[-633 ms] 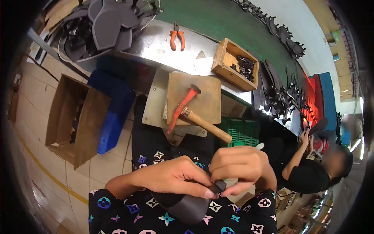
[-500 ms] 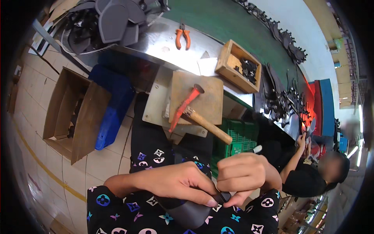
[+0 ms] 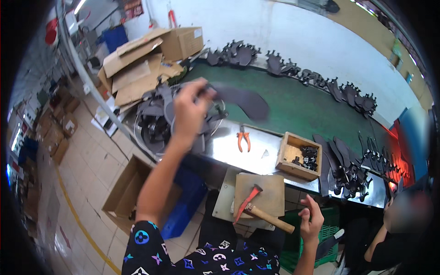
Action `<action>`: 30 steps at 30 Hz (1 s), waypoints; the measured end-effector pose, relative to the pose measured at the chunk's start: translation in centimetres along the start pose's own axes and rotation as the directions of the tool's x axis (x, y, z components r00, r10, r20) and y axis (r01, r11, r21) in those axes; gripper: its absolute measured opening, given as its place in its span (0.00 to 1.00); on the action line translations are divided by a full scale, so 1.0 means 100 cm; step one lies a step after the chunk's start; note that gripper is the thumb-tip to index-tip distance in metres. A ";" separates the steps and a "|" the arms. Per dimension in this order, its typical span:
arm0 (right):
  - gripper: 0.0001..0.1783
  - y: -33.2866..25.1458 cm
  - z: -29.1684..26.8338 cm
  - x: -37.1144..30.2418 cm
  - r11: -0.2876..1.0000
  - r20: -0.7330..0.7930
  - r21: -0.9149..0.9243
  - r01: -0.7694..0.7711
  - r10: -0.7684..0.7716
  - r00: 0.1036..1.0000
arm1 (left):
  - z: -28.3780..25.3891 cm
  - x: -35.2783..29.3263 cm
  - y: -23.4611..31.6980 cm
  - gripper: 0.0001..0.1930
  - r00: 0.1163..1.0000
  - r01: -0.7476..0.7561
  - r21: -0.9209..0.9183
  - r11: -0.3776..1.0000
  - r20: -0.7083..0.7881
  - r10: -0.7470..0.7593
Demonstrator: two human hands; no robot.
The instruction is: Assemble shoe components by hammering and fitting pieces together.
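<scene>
So the person here has on a black shirt [image 3: 229, 259] with a colourful motif print. Closest to it is their right hand [image 3: 312, 219], fingers loosely curled and nothing gripped that I can see, just beside the end of the hammer [image 3: 270, 218] but not on it. Behind that hand there's a green plastic crate [image 3: 331, 220]. The hammer has a wooden handle and a red head, and it's lying across a square tan board [image 3: 272, 183]. Off to the left, a blue bin [image 3: 190, 192] sits next to an open cardboard box [image 3: 126, 188] on the tiles.

Next up is the shiny metal ledge [image 3: 229, 156], with orange-handled pliers [image 3: 244, 140] and a wooden box [image 3: 298, 170] of little black parts [image 3: 308, 158].

Further out, the left hand [image 3: 192, 110] is raised with its fingers pinching the narrow end of a flat dark grey paddle-shaped piece [image 3: 245, 101]. It's a bit blurry, but the wide end points right, above the green benchtop [image 3: 284, 110]. A heap of similar pieces [image 3: 151, 117] is right behind that hand, and more rows [image 3: 238, 55] line the white wall [image 3: 275, 27].
</scene>
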State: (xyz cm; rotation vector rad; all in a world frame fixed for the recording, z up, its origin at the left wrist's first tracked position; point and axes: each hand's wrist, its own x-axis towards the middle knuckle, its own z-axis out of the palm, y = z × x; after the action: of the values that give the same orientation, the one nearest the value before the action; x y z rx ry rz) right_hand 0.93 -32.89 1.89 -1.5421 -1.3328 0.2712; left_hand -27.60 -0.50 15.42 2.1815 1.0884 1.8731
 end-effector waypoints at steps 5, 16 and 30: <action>0.17 0.017 -0.057 -0.032 0.961 -0.181 -0.162 -0.223 0.193 0.964 | 0.028 0.131 -0.179 0.19 0.998 0.023 0.292 0.956 0.046 -0.038; 0.16 0.146 -0.069 0.028 0.894 -0.158 -0.427 -0.133 0.071 0.985 | 0.062 0.033 -0.078 0.20 0.857 0.033 0.186 0.982 0.501 -0.124; 0.14 -0.100 0.015 0.098 0.577 0.079 0.803 -0.146 0.139 0.987 | 0.085 -0.152 0.147 0.34 0.764 0.295 -0.569 0.767 0.623 0.168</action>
State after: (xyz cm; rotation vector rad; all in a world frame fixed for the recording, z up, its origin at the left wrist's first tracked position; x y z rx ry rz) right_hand -2.61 -25.47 13.30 -0.8359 -0.8606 0.8678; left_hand -13.37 -16.51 7.53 2.0239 0.2961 1.0310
